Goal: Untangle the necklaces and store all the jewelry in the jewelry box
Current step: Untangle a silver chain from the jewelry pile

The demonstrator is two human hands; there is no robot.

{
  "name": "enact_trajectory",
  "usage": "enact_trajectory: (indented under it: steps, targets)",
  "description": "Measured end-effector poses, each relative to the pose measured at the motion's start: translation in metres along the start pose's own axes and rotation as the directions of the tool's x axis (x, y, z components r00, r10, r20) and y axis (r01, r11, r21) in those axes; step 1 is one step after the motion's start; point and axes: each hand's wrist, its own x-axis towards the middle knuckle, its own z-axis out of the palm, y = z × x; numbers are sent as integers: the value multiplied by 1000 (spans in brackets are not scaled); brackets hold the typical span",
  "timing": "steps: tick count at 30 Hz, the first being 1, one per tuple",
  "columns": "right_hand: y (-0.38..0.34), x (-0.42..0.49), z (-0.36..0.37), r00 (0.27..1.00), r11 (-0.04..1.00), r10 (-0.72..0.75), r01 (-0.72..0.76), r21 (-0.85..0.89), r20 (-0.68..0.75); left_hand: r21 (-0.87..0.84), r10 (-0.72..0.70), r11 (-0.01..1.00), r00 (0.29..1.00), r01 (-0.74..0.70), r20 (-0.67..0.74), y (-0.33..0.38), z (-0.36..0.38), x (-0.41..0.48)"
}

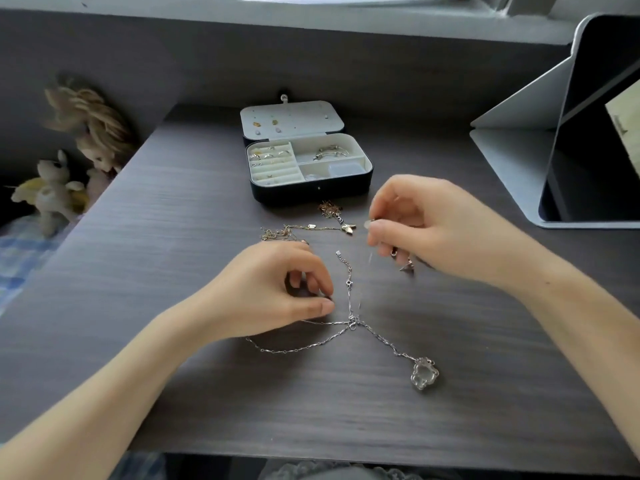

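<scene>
Lying knotted on the counter (pixel 173 237) between your hands, the silver necklace (pixel 351 322) trails to its clear pendant (pixel 424 373). Your left hand (pixel 273 292) pinches a strand beside the knot; your right hand (pixel 426 230) pinches a thin end, lifted. Gold necklaces (pixel 304 228) lie just before the open box (pixel 310 192).

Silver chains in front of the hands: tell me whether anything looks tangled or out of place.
Yes. The silver chains are snagged in a small knot near the left hand, strands running out from it, one to the clear pendant. Gold chains lie loose on the desk, outside the open jewelry box.
</scene>
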Motion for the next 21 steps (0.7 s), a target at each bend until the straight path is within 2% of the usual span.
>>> enact_trajectory:
  steps: [5,9,12,16,21]
  targets:
    - [3,-22,-15,999,980,39,-41,196,14,61,55,997,998,-56,16,3,7,-1]
    - [14,-39,-20,996,968,84,-92,234,42,79,90,993,995,-92,33,2,10,-3]
    - [24,-51,-20,992,985,101,-110,137,72,135,121,982,991,-128,60,0,12,-5]
    - [38,-65,-14,995,985,97,-94,-147,15,257,125,956,989,-140,73,-3,10,-8]
    - [45,-71,0,995,960,56,-76,-269,-84,356,123,924,990,-138,64,-8,5,-12]
